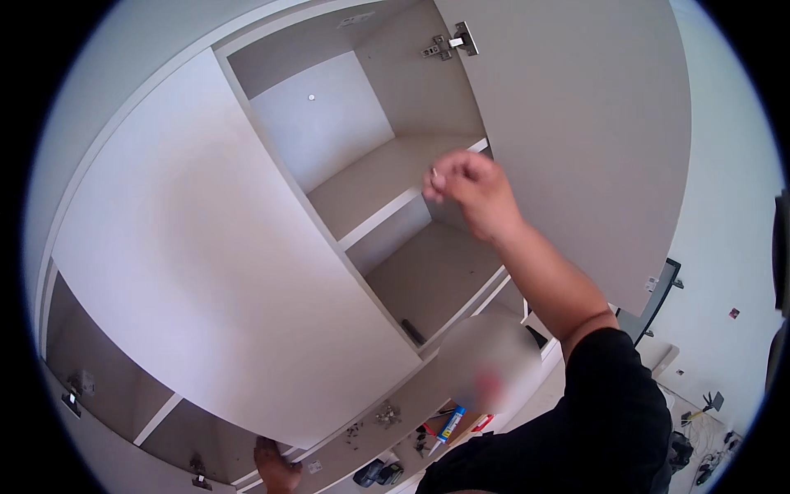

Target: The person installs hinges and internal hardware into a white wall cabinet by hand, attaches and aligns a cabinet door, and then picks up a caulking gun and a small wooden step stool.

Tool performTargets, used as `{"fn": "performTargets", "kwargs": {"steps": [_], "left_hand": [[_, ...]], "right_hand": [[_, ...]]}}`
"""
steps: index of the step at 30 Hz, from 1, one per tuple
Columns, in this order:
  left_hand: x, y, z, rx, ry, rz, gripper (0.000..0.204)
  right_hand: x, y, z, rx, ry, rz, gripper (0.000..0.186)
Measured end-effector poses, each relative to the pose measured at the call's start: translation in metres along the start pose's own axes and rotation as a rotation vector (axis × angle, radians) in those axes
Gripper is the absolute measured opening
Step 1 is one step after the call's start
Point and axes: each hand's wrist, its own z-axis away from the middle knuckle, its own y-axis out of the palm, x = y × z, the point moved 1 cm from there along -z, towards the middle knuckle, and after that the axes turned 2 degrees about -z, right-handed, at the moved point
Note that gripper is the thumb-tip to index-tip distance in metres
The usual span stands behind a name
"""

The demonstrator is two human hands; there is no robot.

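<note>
My right hand (467, 189) is raised before the open wall cabinet, near the front edge of its middle shelf (374, 177), fingers curled in a pinch on a small pale piece (436, 176), too small to identify. My left hand (277, 468) is at the lower edge of the left cabinet door (206, 247), fingers curled behind it and partly hidden. The right door (576, 123) stands open on metal hinges (451, 43). A small white round cap (311, 98) shows on the upper back panel.
Below lie a sealant tube (448, 424), scattered small fittings (387, 416) and a power tool (370, 471). A blurred patch (490, 362) covers part of the middle. A dark framed panel (658, 292) leans at right; cables (716, 453) lie on the floor.
</note>
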Motion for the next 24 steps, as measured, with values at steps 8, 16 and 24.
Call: {"fn": "performTargets", "kwargs": {"steps": [8,16,24], "left_hand": [[-0.024,0.012,-0.012,0.007,-0.067,-0.007,0.087],[-0.020,0.034,-0.010,-0.071,-0.040,-0.011,0.071],[0.068,0.153,0.032,-0.146,-0.432,0.863,0.028]], "right_hand": [[-0.009,0.009,-0.150,-0.056,-0.044,0.341,0.014],[-0.050,-0.023,-0.229,-0.254,-0.008,-0.136,0.013],[-0.011,0.012,-0.285,-0.369,-0.187,-0.910,0.007]]}}
